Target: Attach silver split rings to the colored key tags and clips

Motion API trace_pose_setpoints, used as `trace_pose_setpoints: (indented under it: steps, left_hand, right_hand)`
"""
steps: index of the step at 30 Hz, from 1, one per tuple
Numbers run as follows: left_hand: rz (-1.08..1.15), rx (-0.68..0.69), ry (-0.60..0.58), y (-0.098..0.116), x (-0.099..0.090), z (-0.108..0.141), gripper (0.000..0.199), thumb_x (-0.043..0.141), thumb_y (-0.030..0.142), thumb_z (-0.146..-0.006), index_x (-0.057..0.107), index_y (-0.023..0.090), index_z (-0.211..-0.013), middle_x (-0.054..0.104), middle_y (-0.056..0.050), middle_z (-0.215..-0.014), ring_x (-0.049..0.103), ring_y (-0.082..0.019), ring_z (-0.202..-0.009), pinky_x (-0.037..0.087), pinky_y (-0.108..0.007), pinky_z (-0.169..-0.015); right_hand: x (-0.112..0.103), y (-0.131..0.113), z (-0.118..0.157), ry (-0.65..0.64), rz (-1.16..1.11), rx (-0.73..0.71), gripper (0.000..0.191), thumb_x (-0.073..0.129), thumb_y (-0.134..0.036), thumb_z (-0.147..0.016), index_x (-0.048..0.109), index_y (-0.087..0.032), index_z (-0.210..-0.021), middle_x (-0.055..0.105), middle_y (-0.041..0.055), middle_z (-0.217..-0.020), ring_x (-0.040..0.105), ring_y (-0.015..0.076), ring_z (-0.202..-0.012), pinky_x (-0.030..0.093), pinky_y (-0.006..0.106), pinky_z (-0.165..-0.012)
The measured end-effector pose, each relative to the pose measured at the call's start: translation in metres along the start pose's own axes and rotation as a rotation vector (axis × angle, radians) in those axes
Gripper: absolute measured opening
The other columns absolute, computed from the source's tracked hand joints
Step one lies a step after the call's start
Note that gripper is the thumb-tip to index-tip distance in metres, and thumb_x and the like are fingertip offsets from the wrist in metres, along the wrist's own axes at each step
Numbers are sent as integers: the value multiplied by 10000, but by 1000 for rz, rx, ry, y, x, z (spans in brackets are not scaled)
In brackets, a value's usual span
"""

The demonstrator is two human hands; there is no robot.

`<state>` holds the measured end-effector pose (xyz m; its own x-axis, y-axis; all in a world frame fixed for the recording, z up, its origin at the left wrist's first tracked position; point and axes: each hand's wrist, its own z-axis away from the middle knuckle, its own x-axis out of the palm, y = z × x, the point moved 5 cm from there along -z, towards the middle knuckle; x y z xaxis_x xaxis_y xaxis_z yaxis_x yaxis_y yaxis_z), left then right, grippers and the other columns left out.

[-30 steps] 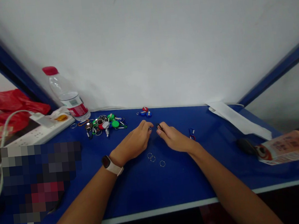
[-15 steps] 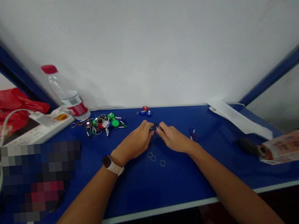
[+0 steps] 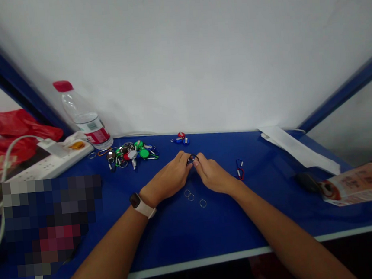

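Observation:
My left hand and my right hand meet over the middle of the desk, fingers closed in pinches. Between their fingertips is a small dark carabiner, its loop arching up from the fingers. A shiny bit shows by the left fingertips, too small to make out. Just below the hands lie three thin metal split rings, two of them overlapping. Right of my right hand rest a blue carabiner and a red carabiner, partly behind the wrist.
Several badge reels and carabiners are heaped at the back left beside a water bottle. Three small reels lie near the wall. A power strip is at left; folded white paper and a snack packet are at right.
My right hand has shifted slightly left, closer to the left hand, and the dark carabiner's loop has turned more upright. The red carabiner shows more. The rings lie as before.

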<state>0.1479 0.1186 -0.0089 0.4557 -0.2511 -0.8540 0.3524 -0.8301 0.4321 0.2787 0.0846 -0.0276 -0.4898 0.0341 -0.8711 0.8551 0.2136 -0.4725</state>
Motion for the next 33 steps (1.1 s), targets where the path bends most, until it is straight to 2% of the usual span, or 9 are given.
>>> trace_pose_setpoints:
  steps: [10, 18, 25, 33]
  left_hand:
    - [129, -5, 74, -7, 1, -1, 181, 344, 218, -1050, 492, 168, -1142, 572, -110, -1139, 588, -227, -1054, 498, -440, -996]
    - [178, -36, 159, -15, -5, -1, 201, 392, 240, -1043, 510, 163, -1187, 598, -106, -1156, 594, -219, -1105, 488, -438, -1033]
    - [128, 9, 115, -24, -3, 0, 201, 473, 263, -1024, 522, 172, -1195, 600, -101, -1169, 595, -227, -1112, 491, -442, -1033]
    - [61, 20, 42, -18, -5, 1, 237, 451, 308, -1031, 523, 192, -1225, 612, -102, -1219, 601, -243, -1152, 488, -447, -1042]
  right_hand:
    - [5, -3, 0, -7, 62, 11, 166, 249, -274, -1061, 380, -215, -980, 655, 88, -790, 623, 229, -678, 300, 304, -613]
    - [-2, 1, 0, 11, -40, -47, 194, 282, -332, -1057, 384, -231, -926, 568, 20, -721, 543, 189, -619, 300, 299, -613]
    - [-17, 9, 1, 105, -110, -52, 230, 340, -344, -1046, 456, -227, -886, 525, -16, -688, 519, 164, -620, 325, 285, -633]
    - [-36, 10, 3, 267, -134, -56, 294, 368, -368, -1027, 516, -219, -821, 542, -14, -670, 479, 151, -597, 338, 285, -630]
